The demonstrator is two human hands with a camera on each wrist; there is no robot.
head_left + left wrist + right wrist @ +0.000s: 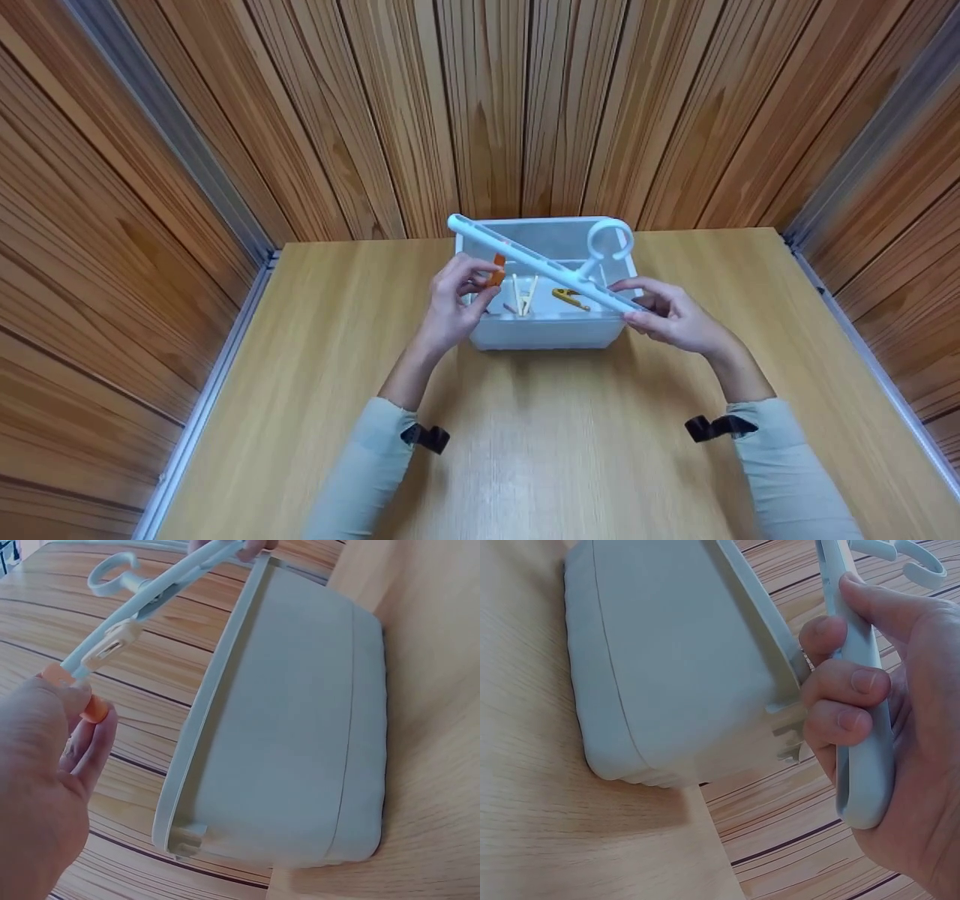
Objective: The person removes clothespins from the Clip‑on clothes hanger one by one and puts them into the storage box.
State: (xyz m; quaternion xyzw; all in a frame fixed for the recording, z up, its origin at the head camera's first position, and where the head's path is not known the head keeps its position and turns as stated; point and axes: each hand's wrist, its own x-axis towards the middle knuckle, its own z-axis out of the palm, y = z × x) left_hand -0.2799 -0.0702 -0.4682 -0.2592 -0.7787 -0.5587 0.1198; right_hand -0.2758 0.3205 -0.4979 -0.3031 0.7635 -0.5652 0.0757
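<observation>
A light-blue hanger bar point(532, 259) with an open ring hook point(609, 238) slants over a pale-blue plastic bin point(544, 334). My right hand point(675, 316) grips its lower right end, the fingers curled round it in the right wrist view. My left hand point(454, 304) pinches an orange clothespin point(496, 276) between thumb and fingers, close to the bar's left part. In the left wrist view the clothespin point(94, 709) is partly covered by the thumb, and a cream clip point(112, 643) appears against the bar. Whether the clothespin touches the bar I cannot tell.
Below the bar, a cream clothespin point(525, 296) and a yellow clothespin point(570, 298) show within the bin's outline. The bin stands at the back of a wooden table point(337, 360), close to the plank wall point(487, 112). Further plank walls rise left and right.
</observation>
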